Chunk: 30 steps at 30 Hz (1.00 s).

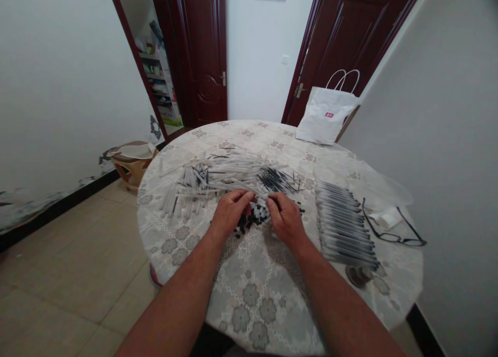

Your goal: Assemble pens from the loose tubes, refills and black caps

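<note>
Between the left hand [234,207] and right hand [286,218] I've got small black-and-white pen parts [257,215]; both curled, can't tell if they're gripping anything. White pen barrels [233,166] lie just beyond, lined-up pens [345,223] off right.

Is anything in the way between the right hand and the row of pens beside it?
Nothing large: just a few small black pieces on the tablecloth, between the right hand and the row of pens.
</note>
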Tool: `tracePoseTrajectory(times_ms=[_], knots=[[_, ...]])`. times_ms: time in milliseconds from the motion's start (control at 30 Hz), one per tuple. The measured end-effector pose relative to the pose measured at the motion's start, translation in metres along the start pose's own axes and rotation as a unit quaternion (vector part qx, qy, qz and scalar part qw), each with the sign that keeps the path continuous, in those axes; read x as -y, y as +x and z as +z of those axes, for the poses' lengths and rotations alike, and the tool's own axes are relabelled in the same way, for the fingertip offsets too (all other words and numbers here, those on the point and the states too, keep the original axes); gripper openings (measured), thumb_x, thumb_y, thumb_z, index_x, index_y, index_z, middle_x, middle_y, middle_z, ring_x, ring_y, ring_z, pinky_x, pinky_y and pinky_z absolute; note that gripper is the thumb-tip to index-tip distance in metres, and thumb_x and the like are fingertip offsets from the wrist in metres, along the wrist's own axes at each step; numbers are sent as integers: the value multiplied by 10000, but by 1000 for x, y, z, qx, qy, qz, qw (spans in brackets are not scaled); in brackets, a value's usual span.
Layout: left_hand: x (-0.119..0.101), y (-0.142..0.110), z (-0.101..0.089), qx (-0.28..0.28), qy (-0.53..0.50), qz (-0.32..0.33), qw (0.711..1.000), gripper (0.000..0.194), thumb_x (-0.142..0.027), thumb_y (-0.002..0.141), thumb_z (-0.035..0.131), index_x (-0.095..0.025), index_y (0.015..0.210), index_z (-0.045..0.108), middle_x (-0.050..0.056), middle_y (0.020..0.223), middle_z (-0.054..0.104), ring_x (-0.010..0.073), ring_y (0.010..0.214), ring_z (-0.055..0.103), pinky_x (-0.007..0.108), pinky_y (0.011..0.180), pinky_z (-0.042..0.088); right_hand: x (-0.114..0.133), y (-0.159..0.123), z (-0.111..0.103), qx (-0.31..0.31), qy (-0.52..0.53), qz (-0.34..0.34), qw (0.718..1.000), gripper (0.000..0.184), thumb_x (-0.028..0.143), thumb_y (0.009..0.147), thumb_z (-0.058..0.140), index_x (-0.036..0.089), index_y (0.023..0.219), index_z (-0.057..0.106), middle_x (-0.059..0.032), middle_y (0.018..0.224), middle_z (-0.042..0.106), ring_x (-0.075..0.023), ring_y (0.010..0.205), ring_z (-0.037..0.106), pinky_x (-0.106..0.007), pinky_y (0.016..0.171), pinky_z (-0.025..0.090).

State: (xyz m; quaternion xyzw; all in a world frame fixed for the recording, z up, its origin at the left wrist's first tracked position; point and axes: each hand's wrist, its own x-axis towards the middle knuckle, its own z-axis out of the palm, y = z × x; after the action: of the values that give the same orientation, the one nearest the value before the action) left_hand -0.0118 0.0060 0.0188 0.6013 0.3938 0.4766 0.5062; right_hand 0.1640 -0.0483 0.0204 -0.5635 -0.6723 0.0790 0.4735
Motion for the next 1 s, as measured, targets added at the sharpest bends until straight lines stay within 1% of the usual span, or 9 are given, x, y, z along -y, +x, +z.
tracePoseTrajectory(times_ms=[133,233,333,400,533,667,800,933,1000], knots=[[15,4,-5,-64,174,87,979,170,-312,835,702,-233,962,781,68,960,753,246,880,651,357,860,473,-10,5,-7,-108,2,40,993,207,354,978,529,208,1040,662,-58,941,702,-205,862,642,-318,800,478],[28,3,-3,-24,335,134,932,193,-223,836,683,-234,1015,753,84,1023,732,271,996,620,396,956,432,-14,7,-10,-144,20,51,988,202,350,956,562,203,1045,668,-56,933,701,-203,847,651,-320,793,494],[34,0,0,19,448,144,882,212,-221,859,657,-231,1058,728,98,1060,696,283,1058,579,391,934,434,-13,6,-11,-149,25,53,987,201,355,953,567,208,1046,668,-55,932,702,-201,831,649,-322,783,501],[34,-1,2,27,489,139,861,207,-241,872,649,-231,1066,720,100,1055,674,278,1058,567,379,912,438,-12,5,-10,-144,22,50,988,202,358,953,568,210,1048,668,-57,929,703,-199,816,645,-323,777,503],[36,-1,4,47,512,136,847,183,-245,887,635,-241,1052,714,89,1052,660,264,1045,564,365,905,434,-11,4,-10,-136,14,38,990,199,357,952,569,211,1046,668,-59,924,703,-201,810,642,-330,781,507],[38,0,5,50,491,140,858,155,-221,881,628,-234,1014,707,102,1034,669,280,1047,563,378,902,428,-9,5,-11,-140,22,37,989,190,347,953,567,212,1044,665,-58,925,701,-200,810,643,-327,779,506],[32,0,4,-2,396,132,909,171,-252,913,589,-217,1034,706,108,1013,696,277,1019,592,389,918,429,-9,5,-12,-149,40,53,987,193,349,937,593,207,1047,664,-47,909,694,-191,794,636,-316,762,497],[17,5,-2,-76,166,66,981,224,-353,900,631,-228,1048,744,64,955,719,224,882,631,340,828,461,-14,4,-10,-157,89,86,980,225,381,921,603,205,1051,653,-28,850,667,-180,736,609,-299,693,481],[11,8,-6,-99,1,3,995,258,-383,855,686,-221,1043,758,31,836,689,169,720,591,294,697,455,-16,4,-9,-152,118,103,976,237,390,911,610,203,1053,646,-14,803,647,-168,677,581,-288,647,467]])
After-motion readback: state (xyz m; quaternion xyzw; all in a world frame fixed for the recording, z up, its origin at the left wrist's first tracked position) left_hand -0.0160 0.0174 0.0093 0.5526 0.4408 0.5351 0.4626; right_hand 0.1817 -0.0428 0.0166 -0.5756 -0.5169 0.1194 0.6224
